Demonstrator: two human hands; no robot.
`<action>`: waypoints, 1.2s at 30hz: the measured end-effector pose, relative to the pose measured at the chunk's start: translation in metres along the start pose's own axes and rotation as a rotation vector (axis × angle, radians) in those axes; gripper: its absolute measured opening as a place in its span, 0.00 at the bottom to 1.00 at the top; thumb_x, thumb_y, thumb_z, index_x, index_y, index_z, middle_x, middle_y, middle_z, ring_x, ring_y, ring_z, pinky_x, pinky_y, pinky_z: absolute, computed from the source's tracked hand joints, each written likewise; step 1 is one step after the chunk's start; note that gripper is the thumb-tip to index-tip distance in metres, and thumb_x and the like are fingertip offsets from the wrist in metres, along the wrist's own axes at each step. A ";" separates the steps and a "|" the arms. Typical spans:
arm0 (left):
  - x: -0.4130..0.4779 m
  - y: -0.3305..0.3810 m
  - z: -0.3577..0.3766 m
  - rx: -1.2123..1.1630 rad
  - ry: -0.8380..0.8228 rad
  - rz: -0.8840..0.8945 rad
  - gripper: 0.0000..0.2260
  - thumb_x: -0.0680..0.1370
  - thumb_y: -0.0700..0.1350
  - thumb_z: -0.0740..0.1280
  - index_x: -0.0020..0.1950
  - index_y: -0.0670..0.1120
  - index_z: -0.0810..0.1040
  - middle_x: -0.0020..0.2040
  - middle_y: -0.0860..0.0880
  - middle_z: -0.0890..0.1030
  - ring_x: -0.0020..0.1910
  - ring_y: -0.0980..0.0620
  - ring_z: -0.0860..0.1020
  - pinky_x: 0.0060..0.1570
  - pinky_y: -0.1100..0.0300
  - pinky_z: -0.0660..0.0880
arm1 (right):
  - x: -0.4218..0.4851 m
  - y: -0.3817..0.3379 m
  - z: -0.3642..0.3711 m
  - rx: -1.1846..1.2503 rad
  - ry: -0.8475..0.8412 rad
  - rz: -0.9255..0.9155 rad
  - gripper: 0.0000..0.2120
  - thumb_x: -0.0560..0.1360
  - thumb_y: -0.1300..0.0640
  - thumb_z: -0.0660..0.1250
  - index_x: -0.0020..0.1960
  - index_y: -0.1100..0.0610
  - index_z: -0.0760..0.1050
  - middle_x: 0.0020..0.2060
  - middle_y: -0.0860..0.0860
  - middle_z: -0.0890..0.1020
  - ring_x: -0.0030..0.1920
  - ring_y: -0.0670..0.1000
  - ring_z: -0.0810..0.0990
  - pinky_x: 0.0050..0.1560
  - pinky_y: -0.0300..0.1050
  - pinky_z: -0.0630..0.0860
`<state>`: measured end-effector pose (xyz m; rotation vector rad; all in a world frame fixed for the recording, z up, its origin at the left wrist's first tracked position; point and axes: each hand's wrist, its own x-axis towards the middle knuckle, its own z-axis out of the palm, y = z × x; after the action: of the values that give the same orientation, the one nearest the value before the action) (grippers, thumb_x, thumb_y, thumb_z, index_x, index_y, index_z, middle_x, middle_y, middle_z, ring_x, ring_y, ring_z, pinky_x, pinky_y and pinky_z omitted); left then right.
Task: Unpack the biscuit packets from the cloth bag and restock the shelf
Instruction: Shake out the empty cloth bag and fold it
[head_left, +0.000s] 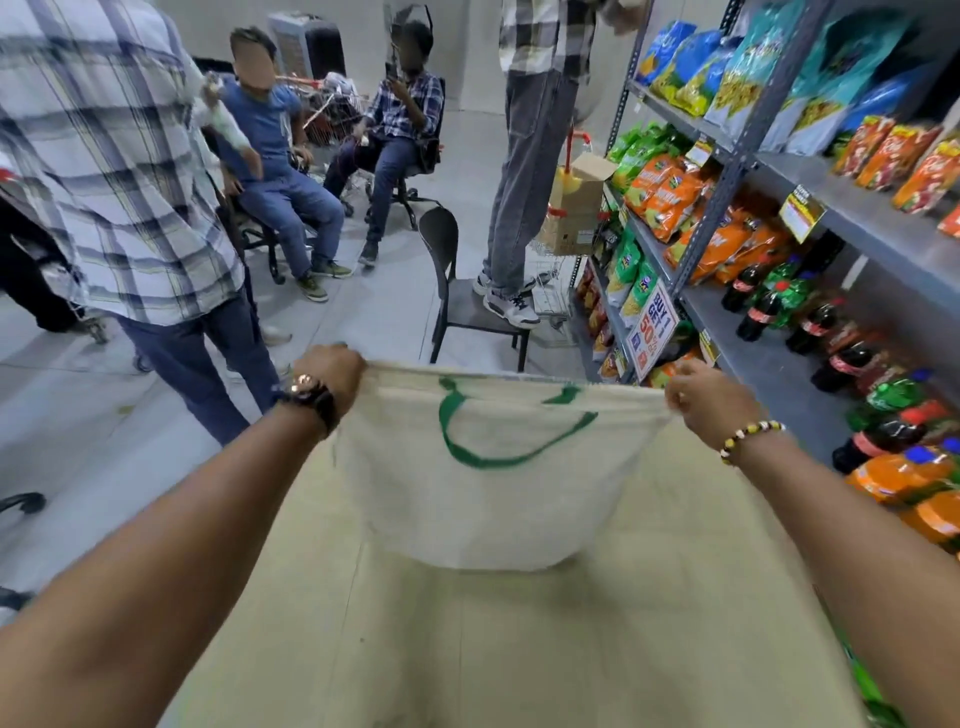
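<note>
I hold a cream cloth bag (519, 493) with green handles stretched out flat in front of me. My left hand (332, 371), with a watch on the wrist, grips the bag's top left corner. My right hand (706, 395), with a beaded bracelet, pinches the top right corner. The bag hangs limp and looks flat; no biscuit packets show in or around it. The grey metal shelf (737, 156) stands to my right, filled with snack packets and bottles.
A person stands on a black chair (457, 301) just ahead by the shelf. Another person in a checked shirt (104, 156) stands close on my left. Two people sit on office chairs further back. Soft-drink bottles (810, 332) line the lower shelf.
</note>
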<state>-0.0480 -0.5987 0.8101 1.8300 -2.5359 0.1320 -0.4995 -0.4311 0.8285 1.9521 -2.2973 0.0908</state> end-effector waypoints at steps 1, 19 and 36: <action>0.012 -0.001 -0.019 0.022 0.035 0.017 0.17 0.77 0.38 0.61 0.63 0.46 0.81 0.58 0.40 0.80 0.57 0.35 0.79 0.54 0.48 0.77 | 0.014 0.000 -0.010 -0.068 -0.003 -0.015 0.09 0.69 0.67 0.70 0.42 0.53 0.79 0.48 0.53 0.77 0.38 0.59 0.78 0.34 0.45 0.69; -0.004 -0.012 -0.041 -0.295 0.274 -0.081 0.15 0.74 0.39 0.64 0.53 0.55 0.84 0.51 0.45 0.85 0.49 0.39 0.82 0.46 0.52 0.77 | 0.006 -0.014 -0.012 0.321 0.378 0.334 0.14 0.71 0.67 0.65 0.52 0.59 0.84 0.46 0.62 0.85 0.45 0.64 0.82 0.46 0.52 0.79; -0.221 -0.005 0.209 -0.255 -0.518 -0.084 0.15 0.79 0.38 0.60 0.60 0.52 0.80 0.58 0.43 0.81 0.52 0.41 0.79 0.49 0.55 0.75 | -0.227 -0.079 0.200 0.241 -0.560 0.378 0.14 0.74 0.62 0.64 0.56 0.53 0.83 0.55 0.55 0.84 0.56 0.57 0.81 0.53 0.44 0.77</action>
<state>0.0353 -0.4065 0.5889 2.0654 -2.5954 -0.7225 -0.3976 -0.2474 0.5971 1.7807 -3.1339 -0.1769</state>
